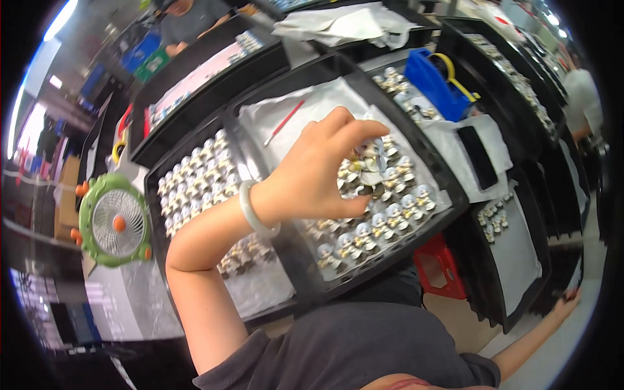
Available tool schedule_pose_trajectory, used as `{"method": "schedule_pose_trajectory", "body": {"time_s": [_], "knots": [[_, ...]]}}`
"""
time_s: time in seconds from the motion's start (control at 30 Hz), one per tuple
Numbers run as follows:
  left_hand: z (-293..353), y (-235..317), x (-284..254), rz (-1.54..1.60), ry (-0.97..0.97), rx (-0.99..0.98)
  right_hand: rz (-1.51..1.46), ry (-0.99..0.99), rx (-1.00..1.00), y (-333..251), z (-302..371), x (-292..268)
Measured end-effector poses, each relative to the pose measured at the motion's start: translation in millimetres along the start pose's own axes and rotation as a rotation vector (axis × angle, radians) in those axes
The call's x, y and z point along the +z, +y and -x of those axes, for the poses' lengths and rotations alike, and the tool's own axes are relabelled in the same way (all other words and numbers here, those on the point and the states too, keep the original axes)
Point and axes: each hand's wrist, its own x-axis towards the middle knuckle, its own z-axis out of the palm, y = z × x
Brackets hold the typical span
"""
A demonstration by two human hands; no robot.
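Note:
My left hand [325, 169], a pale bangle [257, 208] on its wrist, is over the right black tray [390, 244]. Its thumb and fingers are closed around a small figurine [372, 161], partly hidden by the fingers. Rows of similar white, grey and yellow figurines [380, 227] stand below it on a white liner. More figurines [201, 172] fill the left tray [227, 130], beneath my forearm. My right hand [569, 298] is far out at the right edge, small in view. Its fingers look curled by something pale and reddish that I cannot make out.
A red-and-white thin tool [284, 123] lies on the liner. A green fan [116, 220] stands left. Right are a blue bin [439, 84] with yellow-handled tool, a phone [476, 157], stacked black trays [500, 286] and a red stool [440, 266]. Another person [195, 26] sits beyond.

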Motion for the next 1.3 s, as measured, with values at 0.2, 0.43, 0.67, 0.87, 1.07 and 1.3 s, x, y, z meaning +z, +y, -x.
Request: {"method": "schedule_pose_trajectory", "body": {"time_s": [0.2, 0.43, 0.67, 0.87, 1.07, 1.3], "knots": [[60, 5, -18, -0.314, 0.068, -0.091, 0.145, -0.951, 0.072, 39, 188, 368], [124, 24, -22, -0.678, 0.193, -0.211, 0.43, -1.748, 0.515, 92, 409, 507], [177, 53, -51, -0.73, 0.158, -0.478, 0.308, -2.106, 0.735, 134, 494, 526], [290, 59, -67, -0.561, 0.035, -0.985, 0.351, -2.069, 0.782, 161, 483, 527], [321, 60, -54, -0.558, -0.253, -1.173, 0.31, -1.955, 0.639, 166, 454, 537], [270, 53, -78, -0.462, -0.412, -1.141, 0.001, -1.719, 0.797, 157, 402, 540]]}}
